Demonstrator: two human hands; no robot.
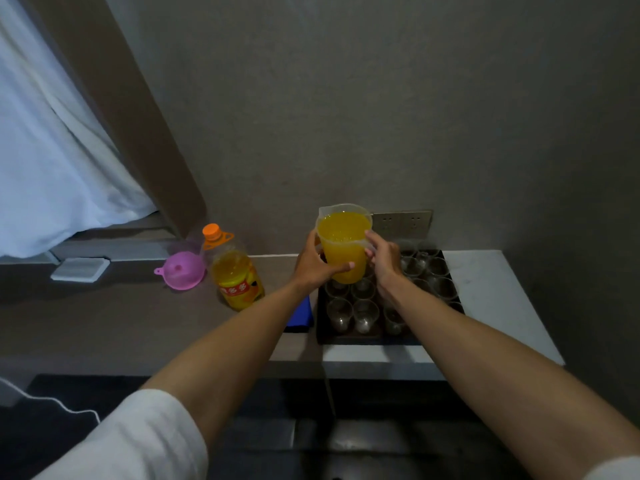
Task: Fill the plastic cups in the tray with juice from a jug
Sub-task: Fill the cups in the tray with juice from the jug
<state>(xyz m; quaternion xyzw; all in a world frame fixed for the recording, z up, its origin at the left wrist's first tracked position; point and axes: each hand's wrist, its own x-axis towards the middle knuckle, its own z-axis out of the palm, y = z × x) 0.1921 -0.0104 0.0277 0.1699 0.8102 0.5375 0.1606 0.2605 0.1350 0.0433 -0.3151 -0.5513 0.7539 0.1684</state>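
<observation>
both hands on the full jug [344,249] above the tray's [323,336] back-left cups [363,313], left hand [313,263] wrapped round its wall, right hand [384,259] gripping the handle side; tip slowly, spout low over one cup, they're small

A clear plastic jug [344,245], nearly full of orange juice, was held upright above a dark tray [322,327]. Empty clear cups [363,315] stood in rows inside the tray, at 5 o'clock from the jug.
</observation>
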